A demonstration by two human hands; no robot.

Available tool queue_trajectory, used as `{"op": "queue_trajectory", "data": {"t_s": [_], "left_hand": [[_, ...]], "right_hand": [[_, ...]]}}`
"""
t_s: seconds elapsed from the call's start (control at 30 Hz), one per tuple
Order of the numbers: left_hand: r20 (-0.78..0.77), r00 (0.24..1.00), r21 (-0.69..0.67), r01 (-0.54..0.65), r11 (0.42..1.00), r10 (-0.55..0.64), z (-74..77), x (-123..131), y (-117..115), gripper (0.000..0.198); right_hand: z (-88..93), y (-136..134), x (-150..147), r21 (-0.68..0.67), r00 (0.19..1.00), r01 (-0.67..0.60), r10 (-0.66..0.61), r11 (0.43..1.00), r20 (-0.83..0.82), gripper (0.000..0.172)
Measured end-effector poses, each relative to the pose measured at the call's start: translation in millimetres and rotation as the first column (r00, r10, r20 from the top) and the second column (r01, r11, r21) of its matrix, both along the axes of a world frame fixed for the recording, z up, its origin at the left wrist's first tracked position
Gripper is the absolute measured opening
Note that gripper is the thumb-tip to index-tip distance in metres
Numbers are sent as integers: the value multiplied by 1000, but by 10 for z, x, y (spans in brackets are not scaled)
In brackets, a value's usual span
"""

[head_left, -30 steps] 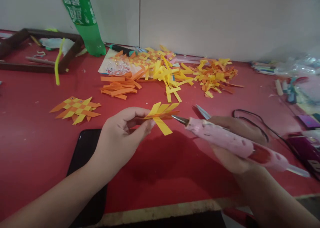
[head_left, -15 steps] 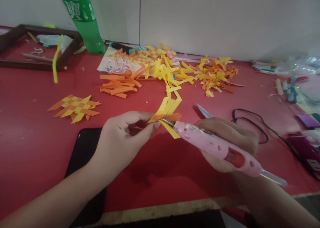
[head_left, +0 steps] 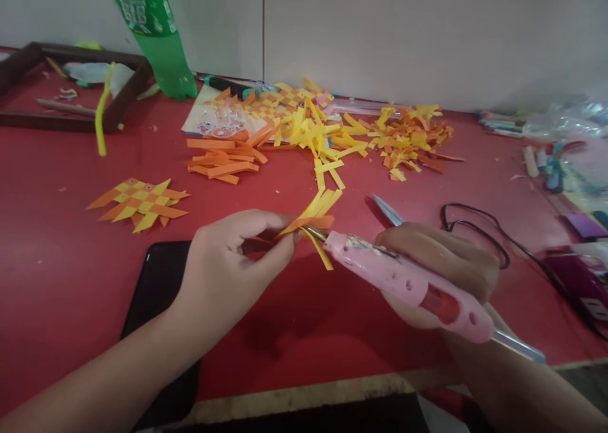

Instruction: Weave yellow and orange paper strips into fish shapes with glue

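Observation:
My left hand (head_left: 228, 271) pinches a small woven piece of yellow and orange paper strips (head_left: 313, 214) just above the red table (head_left: 71, 262). My right hand (head_left: 441, 265) is wrapped round a pink glue gun (head_left: 408, 284). The gun's metal tip touches the woven piece beside my left thumb. A clear glue stick pokes out of the gun's rear end, towards the table's front edge.
A finished woven paper fish (head_left: 137, 203) lies at the left. Loose orange strips (head_left: 221, 161) and yellow strips (head_left: 318, 138) are heaped further back. Scissors (head_left: 387, 210) and a black cable (head_left: 479, 230) lie behind my right hand. A black phone (head_left: 156, 294) sits under my left forearm. A green bottle (head_left: 154, 31) stands by the wall.
My right hand moved the glue gun left until its tip met the woven piece. The piece tilted in my left fingers.

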State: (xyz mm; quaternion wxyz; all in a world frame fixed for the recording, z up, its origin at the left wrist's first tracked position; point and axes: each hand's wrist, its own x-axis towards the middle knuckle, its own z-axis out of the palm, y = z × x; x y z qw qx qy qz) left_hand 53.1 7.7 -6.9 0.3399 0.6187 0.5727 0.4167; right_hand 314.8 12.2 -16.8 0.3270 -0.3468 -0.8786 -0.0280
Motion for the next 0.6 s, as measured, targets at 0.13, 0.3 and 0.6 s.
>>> {"op": "queue_trajectory", "data": {"t_s": [0.13, 0.3, 0.6], "left_hand": [[18, 1000, 20, 0, 1000, 0, -13, 6, 10, 7], [21, 1000, 8, 11, 1000, -12, -37, 2, 10, 6], [4, 1000, 6, 6, 1000, -6, -39, 3, 10, 7]], "right_hand": [[-5, -16, 8, -11, 1000, 20, -20, 1000, 4, 13], [28, -34, -25, -48, 998, 53, -51, 997, 35, 12], [-16, -48, 29, -66, 998, 62, -60, 996, 36, 16]]}}
